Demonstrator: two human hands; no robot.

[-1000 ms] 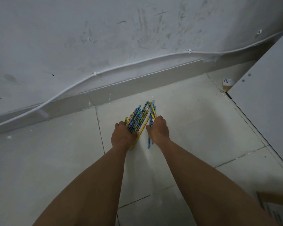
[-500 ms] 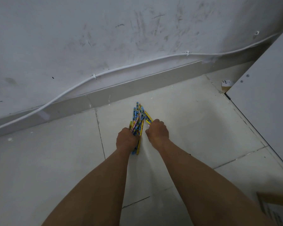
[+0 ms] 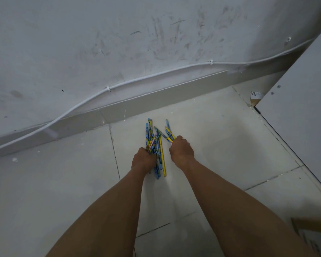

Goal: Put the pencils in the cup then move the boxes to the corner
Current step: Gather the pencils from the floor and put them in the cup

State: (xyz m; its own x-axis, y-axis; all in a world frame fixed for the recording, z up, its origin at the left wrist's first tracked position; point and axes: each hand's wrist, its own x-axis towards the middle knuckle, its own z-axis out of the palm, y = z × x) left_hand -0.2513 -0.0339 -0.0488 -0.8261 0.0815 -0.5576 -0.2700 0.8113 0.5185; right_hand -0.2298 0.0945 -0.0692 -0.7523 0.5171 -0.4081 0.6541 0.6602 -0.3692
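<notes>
Two hands (image 3: 144, 159) gathering pencils (image 3: 157, 145), tiled floor (image 3: 220, 145), scuffed wall (image 3: 119, 43)

Both bare forearms are extended forward and downward from the lower edge of the view, converging toward the hands. The left hand (image 3: 143, 158) is held knuckles up, with the fingers curled under and closed in a grasp, the wrist kept straight in line with the forearm. The right hand (image 3: 181, 149) is set slightly farther forward, likewise closed into a loose fist with the back turned upward. The two hands are kept near each other but apart.
</notes>
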